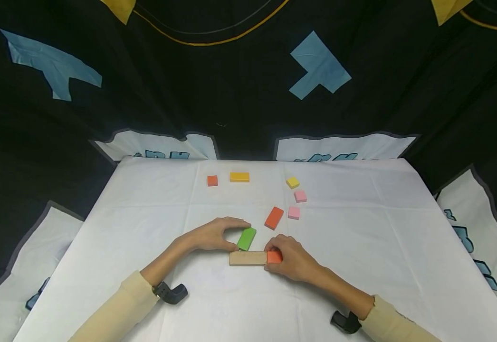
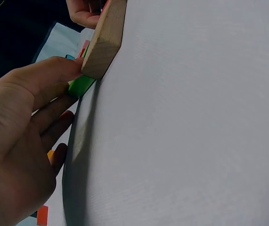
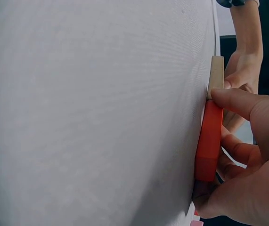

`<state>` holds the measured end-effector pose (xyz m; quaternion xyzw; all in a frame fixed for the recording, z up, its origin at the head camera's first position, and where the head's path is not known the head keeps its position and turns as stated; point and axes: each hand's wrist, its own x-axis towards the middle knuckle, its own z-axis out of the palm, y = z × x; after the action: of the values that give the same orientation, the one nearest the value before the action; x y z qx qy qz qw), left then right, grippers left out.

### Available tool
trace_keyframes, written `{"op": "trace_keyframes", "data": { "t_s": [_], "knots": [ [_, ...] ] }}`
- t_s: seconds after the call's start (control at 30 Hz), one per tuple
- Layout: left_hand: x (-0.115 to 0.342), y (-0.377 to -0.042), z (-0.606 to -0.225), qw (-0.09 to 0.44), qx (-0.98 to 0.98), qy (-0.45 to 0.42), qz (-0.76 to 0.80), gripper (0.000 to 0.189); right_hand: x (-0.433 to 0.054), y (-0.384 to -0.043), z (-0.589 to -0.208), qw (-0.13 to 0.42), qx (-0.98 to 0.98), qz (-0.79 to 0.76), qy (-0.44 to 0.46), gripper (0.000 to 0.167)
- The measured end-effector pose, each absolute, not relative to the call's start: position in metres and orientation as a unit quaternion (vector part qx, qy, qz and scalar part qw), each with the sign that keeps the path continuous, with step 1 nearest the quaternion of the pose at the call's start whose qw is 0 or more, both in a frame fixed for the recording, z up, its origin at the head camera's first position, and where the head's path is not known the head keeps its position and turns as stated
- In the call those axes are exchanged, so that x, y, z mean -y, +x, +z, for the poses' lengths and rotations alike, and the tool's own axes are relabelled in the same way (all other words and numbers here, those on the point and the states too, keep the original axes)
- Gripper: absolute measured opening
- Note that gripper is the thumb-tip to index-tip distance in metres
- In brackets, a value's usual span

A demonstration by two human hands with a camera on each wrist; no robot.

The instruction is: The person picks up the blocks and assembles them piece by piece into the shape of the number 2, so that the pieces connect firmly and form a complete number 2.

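Note:
A plain wooden block (image 1: pixel 247 259) lies lengthwise on the white table, and an orange-red block (image 1: pixel 274 257) meets its right end in line. My right hand (image 1: pixel 293 260) grips the orange-red block; in the right wrist view its thumb (image 3: pixel 233 100) lies at the seam between the two blocks. Just behind the wooden block, a green block (image 1: pixel 246 239) sits slanted. My left hand (image 1: pixel 214 234) holds that green block between thumb and fingers, the thumb close to the wooden block. In the left wrist view the wooden block (image 2: pixel 105 42) hides most of the green one (image 2: pixel 81 86).
Beyond the hands lie another orange-red block (image 1: pixel 274 218), two pink blocks (image 1: pixel 293 213), a small yellow block (image 1: pixel 292 182), a longer yellow block (image 1: pixel 239 177) and a small orange block (image 1: pixel 212 180). A black curtain (image 1: pixel 240 95) hangs behind the table.

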<state>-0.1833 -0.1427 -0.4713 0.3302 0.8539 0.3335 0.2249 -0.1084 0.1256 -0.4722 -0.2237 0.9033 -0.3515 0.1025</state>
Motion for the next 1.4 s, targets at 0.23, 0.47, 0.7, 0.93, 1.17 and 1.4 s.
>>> {"op": "trace_keyframes", "data": {
  "t_s": [0.23,0.47,0.7,0.93,1.17,1.4],
  "knots": [
    [0.143,-0.182,-0.469,0.226,-0.851,0.332,0.338,0.064,-0.126,-0.109,-0.473,0.103,-0.903,-0.351,-0.225,0.027],
    [0.146,-0.179,-0.470,0.227,-0.851,0.319,0.349,0.066,-0.126,-0.108,-0.474,0.101,-0.901,-0.355,-0.227,0.027],
    [0.148,-0.166,-0.466,0.198,-0.860,0.303,0.360,0.063,-0.127,-0.108,-0.475,0.097,-0.902,-0.352,-0.230,0.027],
    [0.145,-0.145,-0.461,0.157,-0.871,0.314,0.343,0.057,-0.127,-0.109,-0.475,0.090,-0.904,-0.345,-0.234,0.027],
    [0.140,-0.122,-0.461,0.136,-0.883,0.328,0.308,0.055,-0.126,-0.109,-0.473,0.093,-0.905,-0.343,-0.232,0.027],
    [0.137,-0.109,-0.467,0.092,-0.896,0.358,0.247,0.051,-0.126,-0.109,-0.473,0.093,-0.906,-0.341,-0.233,0.026]
  ]
}}
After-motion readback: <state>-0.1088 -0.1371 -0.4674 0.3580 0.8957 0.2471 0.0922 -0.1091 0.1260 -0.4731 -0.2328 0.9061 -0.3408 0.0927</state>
